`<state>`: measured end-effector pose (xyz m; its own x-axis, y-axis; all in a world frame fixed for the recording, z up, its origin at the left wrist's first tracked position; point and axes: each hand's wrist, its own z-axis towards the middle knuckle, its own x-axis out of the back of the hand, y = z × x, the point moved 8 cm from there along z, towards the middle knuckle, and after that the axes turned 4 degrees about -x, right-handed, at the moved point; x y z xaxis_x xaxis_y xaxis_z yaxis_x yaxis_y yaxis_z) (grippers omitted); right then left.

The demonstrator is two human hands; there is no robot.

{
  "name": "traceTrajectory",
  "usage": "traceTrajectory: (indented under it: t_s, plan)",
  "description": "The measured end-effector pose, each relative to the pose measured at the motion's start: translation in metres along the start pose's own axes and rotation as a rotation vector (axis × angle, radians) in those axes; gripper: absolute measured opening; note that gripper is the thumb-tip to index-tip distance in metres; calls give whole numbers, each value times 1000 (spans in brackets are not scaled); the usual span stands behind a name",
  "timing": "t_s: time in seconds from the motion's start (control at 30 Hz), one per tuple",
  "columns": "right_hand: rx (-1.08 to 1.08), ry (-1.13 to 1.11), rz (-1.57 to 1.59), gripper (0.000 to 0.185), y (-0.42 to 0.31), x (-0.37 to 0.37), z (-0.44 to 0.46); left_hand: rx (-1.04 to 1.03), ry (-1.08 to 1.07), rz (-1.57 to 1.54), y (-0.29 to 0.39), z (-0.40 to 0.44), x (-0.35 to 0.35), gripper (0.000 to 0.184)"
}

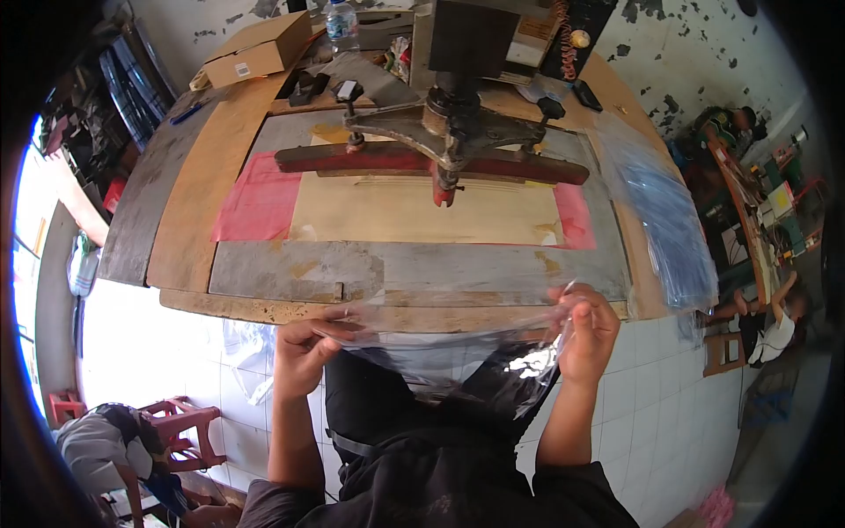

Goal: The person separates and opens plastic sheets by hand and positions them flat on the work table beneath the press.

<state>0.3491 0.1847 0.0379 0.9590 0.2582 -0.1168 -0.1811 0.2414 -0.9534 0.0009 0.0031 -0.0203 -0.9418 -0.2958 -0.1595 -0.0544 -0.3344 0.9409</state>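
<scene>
A clear plastic sheet (440, 356) is stretched between my two hands, just off the table's front edge and above my lap. My left hand (304, 352) pinches its left end between thumb and fingers. At the other end, my right hand (585, 339) grips the sheet's right edge. Beyond them stands a press with a red-edged bar (519, 167) held above the table. Under that bar lies a cream sheet (422, 216), with pink-red pieces (255, 202) showing at its sides.
A stack of clear plastic sheets (669, 229) lies on the table's right side. At the back are a cardboard box (260, 48), a water bottle (341, 26) and a phone (587, 95). Other people sit at far left and right; a red stool (185, 431) stands at lower left.
</scene>
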Motion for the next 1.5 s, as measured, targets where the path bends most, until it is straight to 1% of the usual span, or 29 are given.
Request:
traceTrajectory:
  t_s: [0.07, 0.1, 0.17, 0.2, 0.27, 0.33, 0.4, 0.43, 0.5, 0.53, 0.6, 0.73, 0.8, 0.83, 0.9, 0.93, 1.0, 1.1, 1.33, 1.43, 1.47, 1.5]
  plan:
    - [35, 32, 48, 37, -2, 7, -1, 14, -95, -69, 8, 4, -18, 35]
    - [53, 48, 70, 39, -3, 11, -1, 13, -89, -69, 9, 6, -20, 35]
    - [85, 42, 63, 40, -2, 13, 0, 32, -108, 15, 7, 6, -25, 31]
    - [82, 62, 62, 40, -1, 15, 0, 50, -83, 48, 11, 8, -27, 25]
    - [74, 75, 68, 39, 1, 12, 1, 19, -40, 59, 13, 8, -27, 22]
    - [59, 165, 64, 37, 0, 15, 5, -14, -2, 71, 17, 8, -27, 20]
    - [36, 155, 65, 36, 8, 19, 5, 12, 111, 148, 18, 9, -20, 15]
    - [14, 152, 63, 34, 11, 21, 5, 9, 113, 148, 17, 8, -19, 15]
    - [-19, 142, 60, 34, 13, 20, 5, -23, 158, 349, 18, 5, -10, 14]
    - [-56, 135, 56, 33, 16, 19, 5, -22, 160, 351, 20, 5, -11, 14]
    - [-75, 143, 56, 33, 21, 17, 5, 10, 167, 187, 22, 8, -16, 13]
    - [-99, 186, 28, 33, 27, 19, 6, -29, 124, 237, 20, 9, -21, 13]
    - [-142, 202, 11, 34, 30, 20, 8, -10, 221, 129, 16, 9, -21, 21]
    - [-182, 223, -9, 34, 33, 22, 9, -10, 228, 132, 17, 11, -22, 21]
    - [-192, 214, -9, 35, 37, 21, 12, 114, 248, 56, 11, 13, -22, 35]
    - [-200, 213, -11, 35, 40, 21, 13, 115, 253, 57, 12, 14, -21, 35]
    - [-210, 208, -17, 35, 43, 23, 15, 135, 211, 14, 11, 15, -22, 41]
    - [-232, 208, -22, 34, 44, 22, 16, 134, 209, 40, 6, 15, -21, 44]
    - [-252, 180, 0, 35, 51, 26, 19, 94, 218, 3, 9, 17, -26, 41]
    - [-236, 140, 9, 38, 49, 28, 19, 105, 160, 18, 14, 16, -21, 43]
    - [-232, 146, 7, 38, 45, 29, 19, 115, 107, 59, 26, 17, -21, 51]
    - [-135, 78, 7, 39, 30, 23, 19, 128, 51, 99, 33, 17, -19, 59]
